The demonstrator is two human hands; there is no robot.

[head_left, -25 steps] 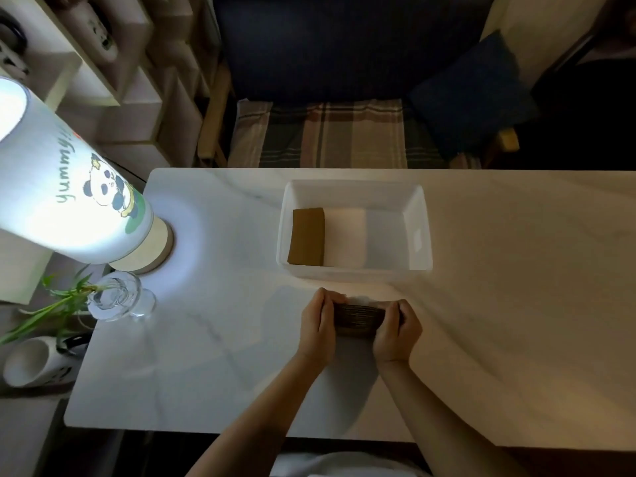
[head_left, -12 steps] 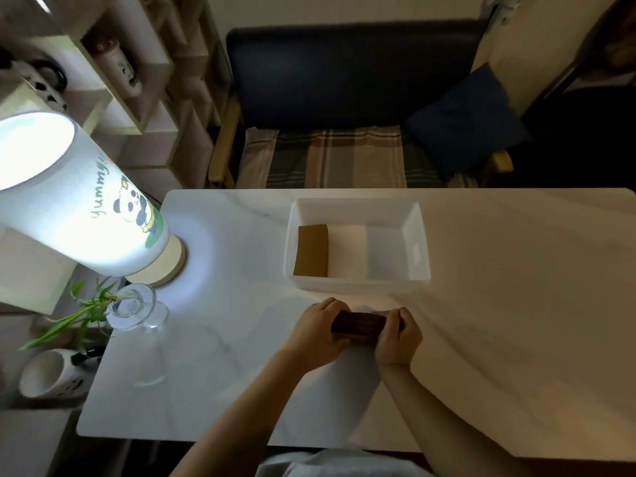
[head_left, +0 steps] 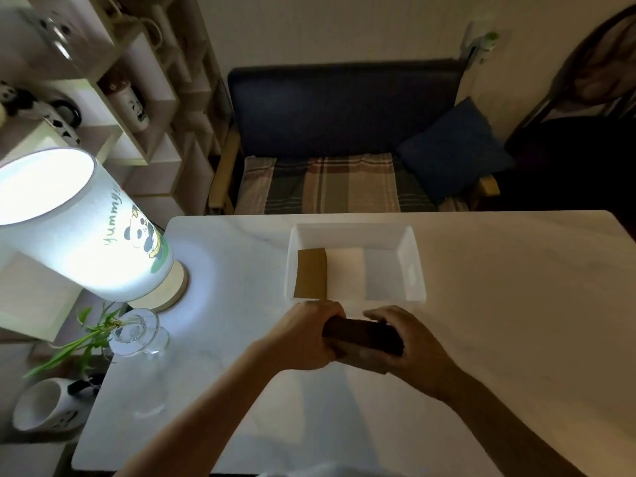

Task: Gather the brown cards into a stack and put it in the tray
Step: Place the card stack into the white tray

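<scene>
Both hands' grip clamps the brown stack (head_left: 361, 337), its ends hidden under left hand (head_left: 306, 340) and right hand (head_left: 409, 342).

A white marble-look table (head_left: 499, 304) serves as the landmark. On its far-left corner stands a lit white cylindrical lamp (head_left: 79, 232) printed with a panda and the word "yummy". Just off the table's left edge sits a clear glass vase (head_left: 137, 333) holding green leafy stems, and nearer still a white panda mug (head_left: 48, 406). Beyond the table's far edge stands a dark blue sofa (head_left: 344, 108) with a plaid seat cloth (head_left: 330, 184) and a blue cushion (head_left: 454, 149). Left of the sofa rise pale wooden shelves (head_left: 137, 108) holding what seem to be panda figurines.
</scene>
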